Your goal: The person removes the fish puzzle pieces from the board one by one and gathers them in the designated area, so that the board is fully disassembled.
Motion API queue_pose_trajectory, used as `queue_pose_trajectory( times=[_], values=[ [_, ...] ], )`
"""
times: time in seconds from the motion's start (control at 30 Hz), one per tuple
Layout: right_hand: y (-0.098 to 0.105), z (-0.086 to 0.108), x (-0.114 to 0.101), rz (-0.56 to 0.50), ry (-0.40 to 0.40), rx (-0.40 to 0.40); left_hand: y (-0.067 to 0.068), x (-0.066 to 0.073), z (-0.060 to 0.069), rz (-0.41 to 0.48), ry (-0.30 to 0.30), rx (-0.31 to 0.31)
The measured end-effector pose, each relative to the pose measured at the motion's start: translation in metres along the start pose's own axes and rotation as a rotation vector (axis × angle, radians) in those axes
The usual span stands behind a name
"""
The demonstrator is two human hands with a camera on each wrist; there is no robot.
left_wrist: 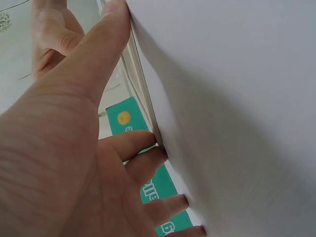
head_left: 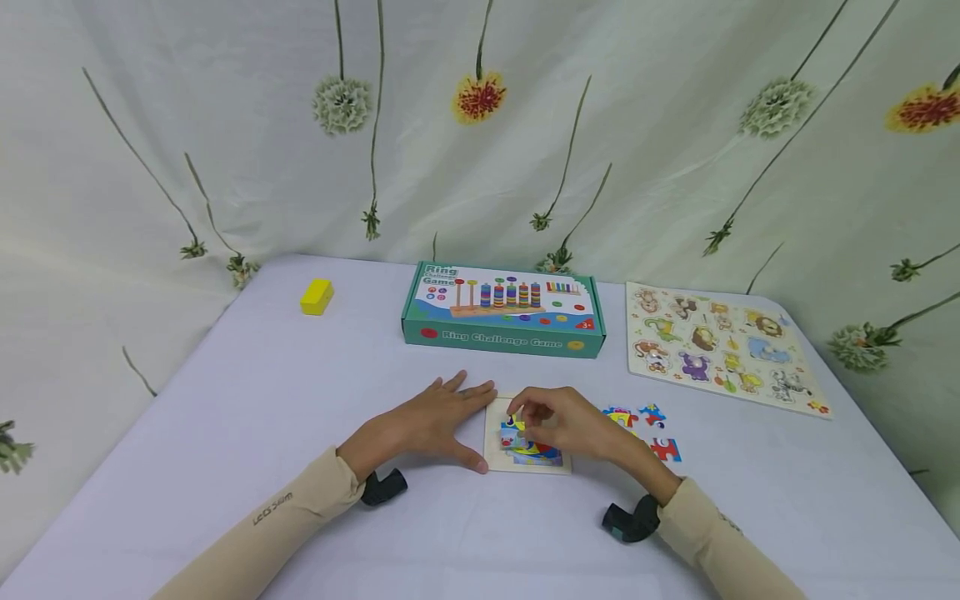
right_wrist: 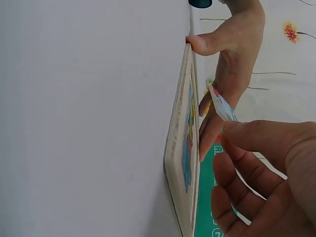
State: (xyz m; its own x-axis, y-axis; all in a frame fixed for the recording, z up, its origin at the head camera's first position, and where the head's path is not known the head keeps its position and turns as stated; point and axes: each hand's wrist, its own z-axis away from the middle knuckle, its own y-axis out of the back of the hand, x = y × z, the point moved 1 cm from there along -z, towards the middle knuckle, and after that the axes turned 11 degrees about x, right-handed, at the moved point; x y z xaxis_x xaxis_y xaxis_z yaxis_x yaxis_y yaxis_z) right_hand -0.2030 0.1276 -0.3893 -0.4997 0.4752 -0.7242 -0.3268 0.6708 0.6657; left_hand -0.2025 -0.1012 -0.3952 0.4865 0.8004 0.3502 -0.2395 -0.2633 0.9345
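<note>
A small wooden jigsaw board [head_left: 492, 454] lies flat on the table, with a colourful picture in its recess. My left hand [head_left: 438, 421] rests at the board's left side, fingers spread, thumb and fingertips touching its edge in the left wrist view. Between thumb and index finger, my right hand [right_wrist: 261, 168] pinches a jigsaw piece [right_wrist: 223, 104], tilted and held just above the board. From the head view, the right fingers cover part of this piece and of the picture beneath.
Several loose jigsaw pieces [head_left: 664, 450] lie right of the board, partly behind the right wrist. A green Ring Challenge Game box [head_left: 502, 340] stands behind. An animal puzzle board [head_left: 678, 377] is at the back right, and a yellow block [head_left: 317, 297] at the back left.
</note>
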Motion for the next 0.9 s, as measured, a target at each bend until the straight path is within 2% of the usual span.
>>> queue_pose_trajectory(
  times=[0.47, 0.73, 0.9],
  values=[
    [0.017, 0.022, 0.013, -0.015, -0.057, 0.025, -0.001, -0.001, 0.000, -0.009, 0.003, 0.007],
    [0.028, 0.038, 0.021, -0.033, -0.042, 0.028, -0.001, 0.000, 0.000, -0.007, 0.003, 0.003],
    [0.035, 0.049, 0.024, -0.024, -0.065, 0.040, -0.001, 0.000, 0.000, -0.008, -0.003, 0.000]
  ],
)
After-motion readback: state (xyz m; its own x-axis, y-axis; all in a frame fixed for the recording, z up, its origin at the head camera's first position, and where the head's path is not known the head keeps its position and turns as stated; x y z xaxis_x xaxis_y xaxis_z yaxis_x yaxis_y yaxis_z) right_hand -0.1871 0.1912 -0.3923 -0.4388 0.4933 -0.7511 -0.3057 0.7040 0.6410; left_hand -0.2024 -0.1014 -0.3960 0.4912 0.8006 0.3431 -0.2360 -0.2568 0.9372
